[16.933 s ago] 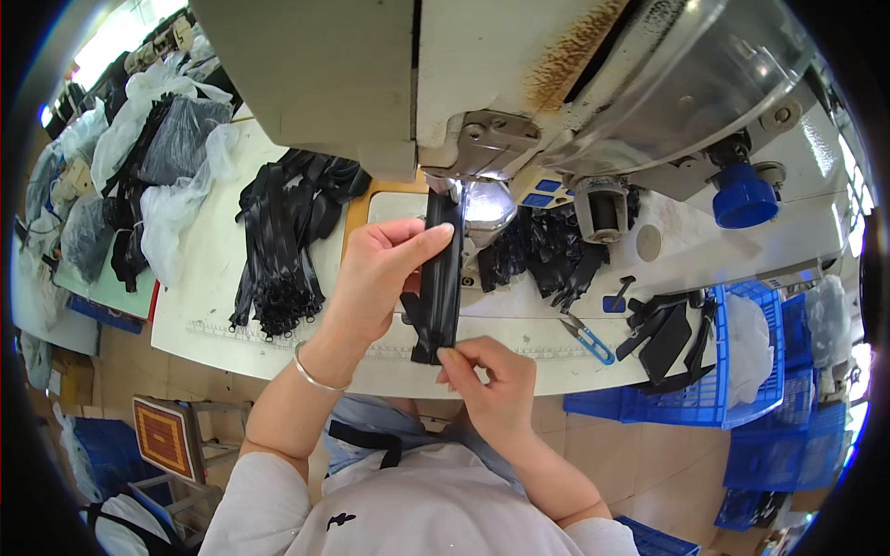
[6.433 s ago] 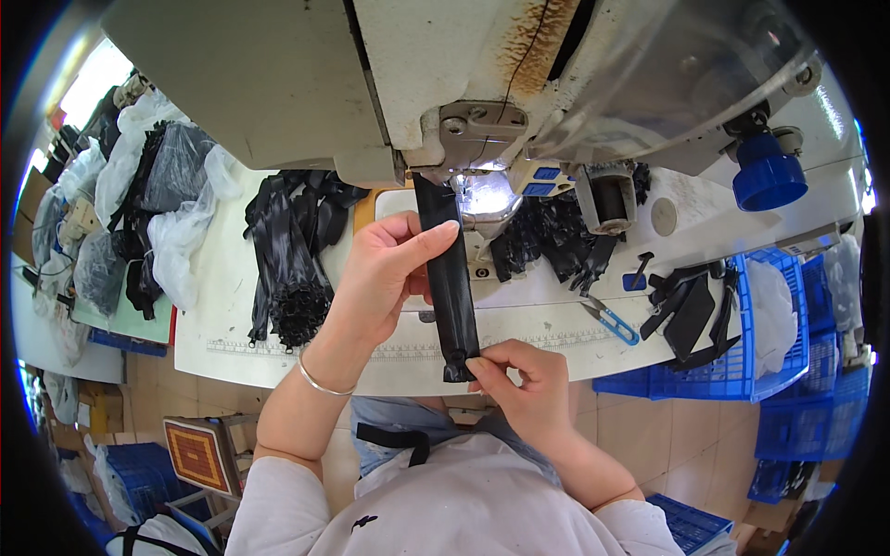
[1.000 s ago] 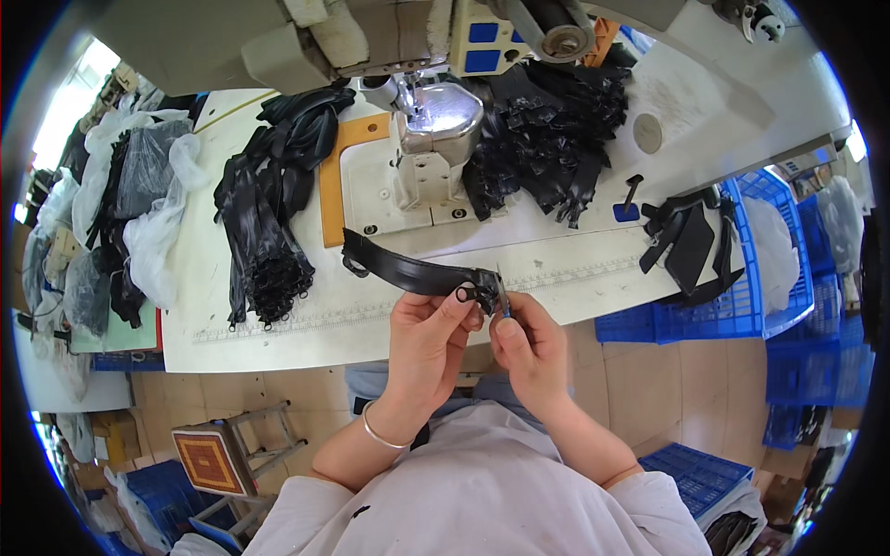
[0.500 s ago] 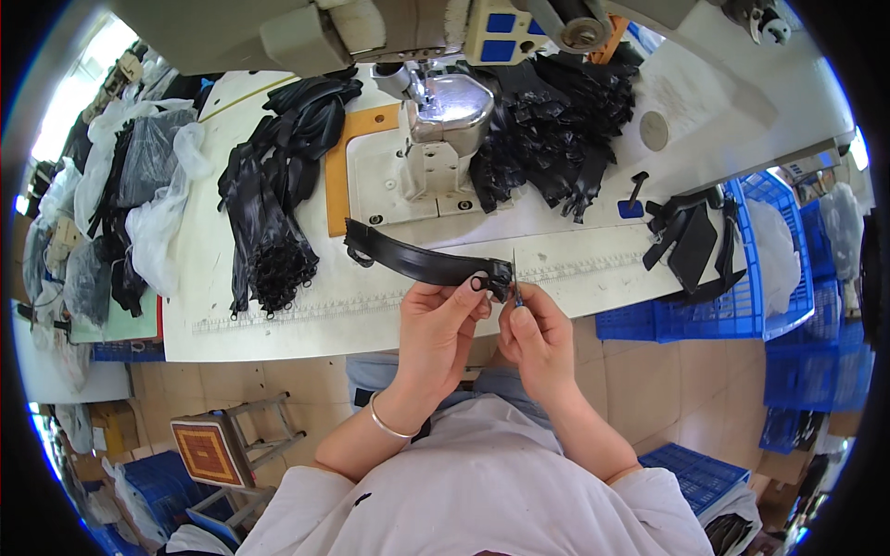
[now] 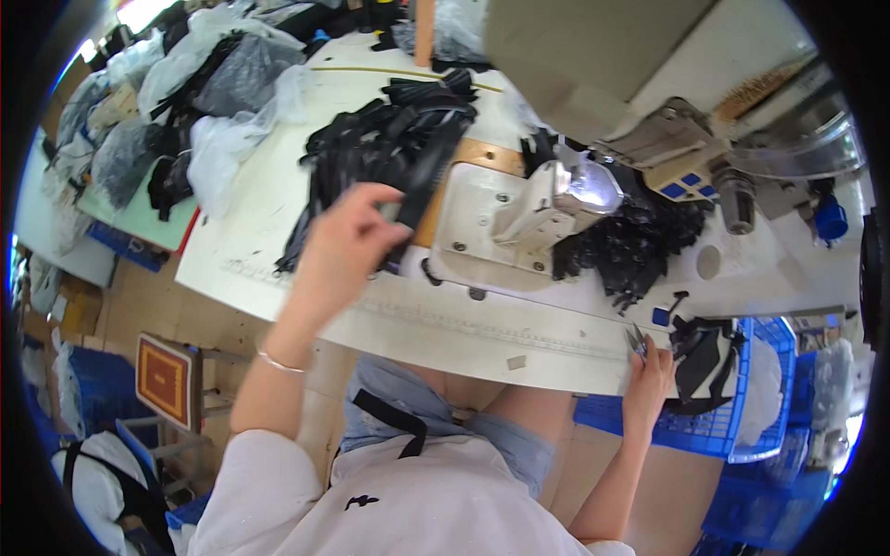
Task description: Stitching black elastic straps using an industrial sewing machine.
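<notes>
My left hand (image 5: 357, 232) reaches over a heap of black glossy strips (image 5: 357, 153) left of the sewing machine (image 5: 519, 204). Smeared by motion, its thumb and fingers pinch the lower end of one black strip (image 5: 428, 181), which runs up along the heap's right side. Near the table's front right edge, my right hand (image 5: 649, 375) closes around small metal thread snips (image 5: 636, 341), blades pointing away from me.
More gathered black strips (image 5: 630, 241) lie behind the machine. Black pieces (image 5: 706, 357) lie at the blue crate (image 5: 765, 426) on the right. Plastic-wrapped bundles (image 5: 250, 79) fill the far left; a stool (image 5: 169, 382) stands below. A ruler scale (image 5: 445, 321) runs along the table (image 5: 408, 338).
My hands have parted: the left went far left with the strip, over the heap; the right moved right and lower with the snips. The view has turned, shifting the machine rightward.
</notes>
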Available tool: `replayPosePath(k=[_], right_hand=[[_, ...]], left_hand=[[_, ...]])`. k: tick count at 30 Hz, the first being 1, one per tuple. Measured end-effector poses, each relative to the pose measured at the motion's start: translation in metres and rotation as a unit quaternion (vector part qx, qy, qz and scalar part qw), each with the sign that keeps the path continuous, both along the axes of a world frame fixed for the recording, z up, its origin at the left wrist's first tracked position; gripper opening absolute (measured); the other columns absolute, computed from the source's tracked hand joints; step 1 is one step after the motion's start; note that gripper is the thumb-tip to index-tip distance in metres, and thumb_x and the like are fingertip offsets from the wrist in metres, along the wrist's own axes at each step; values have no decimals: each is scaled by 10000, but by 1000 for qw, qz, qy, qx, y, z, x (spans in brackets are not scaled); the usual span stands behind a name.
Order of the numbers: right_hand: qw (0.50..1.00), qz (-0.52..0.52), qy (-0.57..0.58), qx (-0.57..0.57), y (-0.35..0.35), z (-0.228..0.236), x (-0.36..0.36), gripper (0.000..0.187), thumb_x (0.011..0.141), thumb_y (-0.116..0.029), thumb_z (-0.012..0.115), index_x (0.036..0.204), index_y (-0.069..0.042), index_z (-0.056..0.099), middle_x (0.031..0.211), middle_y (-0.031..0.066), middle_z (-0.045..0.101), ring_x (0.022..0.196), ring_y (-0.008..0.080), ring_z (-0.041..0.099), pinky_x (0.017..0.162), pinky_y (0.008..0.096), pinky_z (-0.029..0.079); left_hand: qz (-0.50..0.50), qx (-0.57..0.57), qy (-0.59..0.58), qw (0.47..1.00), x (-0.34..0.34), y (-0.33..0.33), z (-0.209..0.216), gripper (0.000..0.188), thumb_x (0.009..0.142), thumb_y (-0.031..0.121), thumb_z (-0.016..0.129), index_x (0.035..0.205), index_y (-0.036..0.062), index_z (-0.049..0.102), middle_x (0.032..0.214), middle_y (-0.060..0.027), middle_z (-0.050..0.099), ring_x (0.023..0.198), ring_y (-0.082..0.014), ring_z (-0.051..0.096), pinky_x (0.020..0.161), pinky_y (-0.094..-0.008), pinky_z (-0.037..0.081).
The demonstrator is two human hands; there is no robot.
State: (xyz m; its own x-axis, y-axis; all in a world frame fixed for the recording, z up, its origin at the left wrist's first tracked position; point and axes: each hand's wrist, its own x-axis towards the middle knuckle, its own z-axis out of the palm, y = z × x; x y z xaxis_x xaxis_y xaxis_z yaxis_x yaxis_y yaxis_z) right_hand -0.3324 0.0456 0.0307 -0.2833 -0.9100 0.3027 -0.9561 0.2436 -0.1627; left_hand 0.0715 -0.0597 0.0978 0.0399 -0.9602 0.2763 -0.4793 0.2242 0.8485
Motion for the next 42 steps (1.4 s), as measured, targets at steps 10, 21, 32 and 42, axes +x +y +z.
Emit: replayPosePath(k=[10,21,32,42], right_hand=[[958,206,41,-197,-49,70,62,277,764,-109,700,1038,-102,660,989,44,555,929,245,530,866,399,378],[960,190,203,-44,-217,74,46,260,821,-284,625,1039,-146,658,825,156,676,828,294,660,741,421,467],[938,239,26,-251,-128,88,85,251,815,-202,666,1002,-36,640,996,129,612,909,313,564,785,399,460],[830,489,-267,-17,-105,33,266,795,729,-285,764,1385,-81,365,1330,259,409,1203,408,444,996,439,387]], left_hand=[[130,7,-193,973,41,-33,-23,146,819,80,631,945,12,603,735,-108,497,655,-228,453,630,-350,402],[78,-201,-209,954,-3,9,-21,77,764,37,672,826,14,632,770,-89,572,763,-271,533,703,-352,425],[174,-157,-125,964,27,7,-29,150,797,133,677,894,26,637,946,-118,617,926,-315,559,820,-412,420],[182,-71,-164,967,65,11,-80,342,951,216,492,1163,-48,542,1153,-228,566,1052,-373,544,938,-412,414]])
